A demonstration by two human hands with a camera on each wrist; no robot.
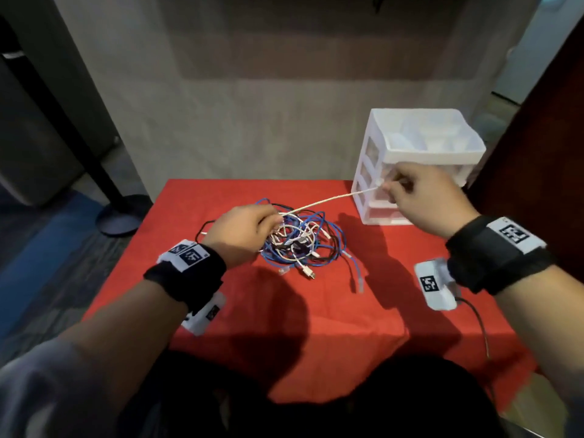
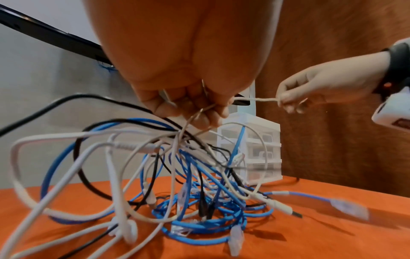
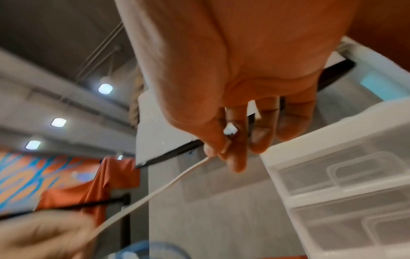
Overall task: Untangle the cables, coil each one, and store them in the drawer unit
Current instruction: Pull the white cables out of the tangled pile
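Note:
A tangle of blue, white and black cables [image 1: 303, 240] [image 2: 177, 184] lies mid-table on the red cloth. My left hand [image 1: 249, 229] [image 2: 190, 108] hovers over its left side, fingers curled around strands of the bundle and lifting them. A white cable [image 1: 328, 200] [image 2: 255, 99] [image 3: 155, 192] runs taut from there up to my right hand [image 1: 410, 191] [image 2: 290, 103] [image 3: 221, 150], which pinches its end near the plug. The white drawer unit [image 1: 417, 159] [image 2: 255, 145] [image 3: 343, 184] stands at the back right, right behind that hand.
The red-covered table [image 1: 221, 311] ends at a grey wall behind. A black stand with a round base [image 1: 120, 216] is on the floor to the left. A blue cable end [image 1: 357, 276] trails toward the table's front. A dark panel [image 1: 537, 153] rises at the right.

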